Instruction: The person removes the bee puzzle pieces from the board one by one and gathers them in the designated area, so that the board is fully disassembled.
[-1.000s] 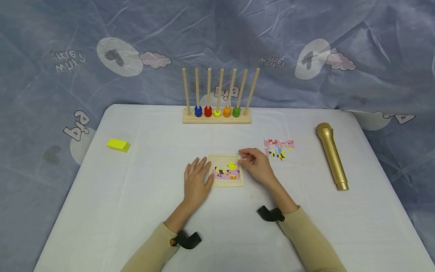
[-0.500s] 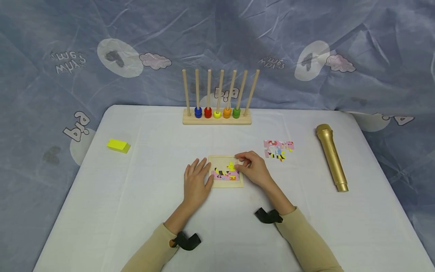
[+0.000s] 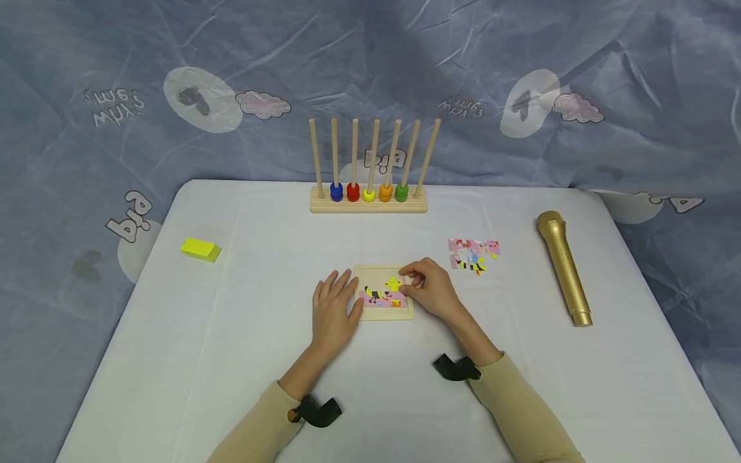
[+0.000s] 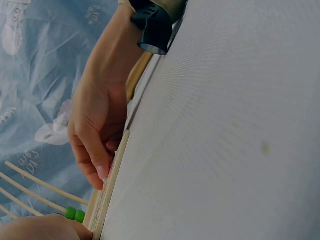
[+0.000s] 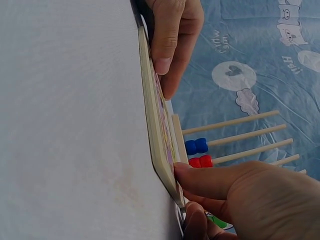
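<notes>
- Head view: my left hand (image 3: 336,315) lies to the left of the small wooden puzzle tray (image 3: 384,314), its fingers straight and a little apart, the fingertips and thumb resting along the tray's left side; they grip nothing that I can see.
- My right hand (image 3: 433,290) is at the tray's right side, its fingers bent, the thumb and forefinger reaching over the frame with a small gap between them. I cannot tell whether a puzzle piece sits between those two tips.
- From the right wrist, my right thumb (image 5: 186,173) touches the tray near its corner, and my left thumb (image 5: 163,65) is at the other end.
- The tray lies flat on the white table (image 3: 173,386), between my two hands. Fitted pieces (image 3: 382,298) fill its lower part, pink with a black-and-yellow figure, and yellow shows above them on the right; bare wood shows at upper left.
- Loose pieces (image 3: 471,247) lie together beyond my right hand, to its right.
- Farther off stands a peg rack (image 3: 368,206) with coloured beads (image 3: 353,192) low on five pegs.
- A yellow block (image 3: 199,249) lies far to the left, a gold microphone (image 3: 564,267) far to the right.
</notes>
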A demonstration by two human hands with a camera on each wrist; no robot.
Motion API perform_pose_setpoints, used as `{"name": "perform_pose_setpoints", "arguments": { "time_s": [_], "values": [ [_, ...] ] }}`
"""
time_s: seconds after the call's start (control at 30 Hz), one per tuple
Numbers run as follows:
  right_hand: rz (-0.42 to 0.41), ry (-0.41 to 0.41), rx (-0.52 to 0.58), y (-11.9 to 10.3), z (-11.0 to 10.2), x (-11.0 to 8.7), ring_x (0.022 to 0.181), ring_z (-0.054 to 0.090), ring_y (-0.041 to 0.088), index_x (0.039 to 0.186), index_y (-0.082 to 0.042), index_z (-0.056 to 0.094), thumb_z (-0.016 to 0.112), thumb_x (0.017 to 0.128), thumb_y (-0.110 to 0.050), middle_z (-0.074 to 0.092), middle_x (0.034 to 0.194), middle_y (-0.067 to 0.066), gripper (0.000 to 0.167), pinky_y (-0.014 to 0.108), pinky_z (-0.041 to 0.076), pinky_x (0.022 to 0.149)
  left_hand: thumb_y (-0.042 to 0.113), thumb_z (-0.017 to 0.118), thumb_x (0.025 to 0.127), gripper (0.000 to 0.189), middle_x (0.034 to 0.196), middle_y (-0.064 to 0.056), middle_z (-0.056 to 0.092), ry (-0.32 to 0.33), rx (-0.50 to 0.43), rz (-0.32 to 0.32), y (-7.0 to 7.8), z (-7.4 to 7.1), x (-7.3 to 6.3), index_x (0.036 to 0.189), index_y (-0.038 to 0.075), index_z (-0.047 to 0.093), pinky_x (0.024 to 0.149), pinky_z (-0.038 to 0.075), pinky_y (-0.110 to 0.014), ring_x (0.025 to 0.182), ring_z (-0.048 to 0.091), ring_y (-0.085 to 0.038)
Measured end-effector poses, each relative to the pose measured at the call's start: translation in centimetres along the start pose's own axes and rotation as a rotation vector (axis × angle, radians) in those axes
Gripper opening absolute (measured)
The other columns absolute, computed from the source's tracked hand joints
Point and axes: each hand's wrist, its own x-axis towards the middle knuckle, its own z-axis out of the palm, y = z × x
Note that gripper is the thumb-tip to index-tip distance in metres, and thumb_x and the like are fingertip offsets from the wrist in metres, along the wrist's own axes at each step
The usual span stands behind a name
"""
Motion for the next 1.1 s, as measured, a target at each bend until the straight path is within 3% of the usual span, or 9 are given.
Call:
{"name": "perform_pose_setpoints", "arguments": {
  "time_s": [0.6,0.9,1.1],
  "values": [
    [-0.017,-0.006,-0.024,-0.02,0.07,-0.02,0.073,0.049,0.016,0.097,-0.007,0.064,0.078,0.079,-0.004,0.059,0.088,0.007,0.023,0.024,0.038,0.066,0.016,0.068,0.089,0.041,0.143,-0.013,0.054,0.003,0.003,0.009,-0.06,0.1,0.0,0.128,0.003,0.064,0.114,0.022,-0.058,0.139,0.04,-0.034],
    [-0.001,-0.009,0.085,0.07,0.03,-0.03,0.071,0.051,0.016,0.095,-0.009,0.064,0.072,0.085,-0.003,0.063,0.084,0.006,0.014,0.022,0.041,0.063,0.017,0.068,0.089,0.04,0.142,-0.013,0.055,0.008,0.002,0.011,-0.05,0.1,-0.06,0.127,0.003,0.064,0.114,0.022,-0.058,0.139,0.04,-0.034],
    [0.038,0.01,0.223,0.0,-0.13,0.05,0.071,0.052,0.015,0.093,-0.003,0.066,0.067,0.088,0.0,0.061,0.082,0.01,0.006,0.019,0.042,0.064,0.016,0.068,0.089,0.04,0.142,-0.013,0.055,0.006,-0.002,0.009,-0.03,0.07,0.0,0.127,0.004,0.064,0.115,0.022,-0.058,0.139,0.04,-0.034]
  ]
}}
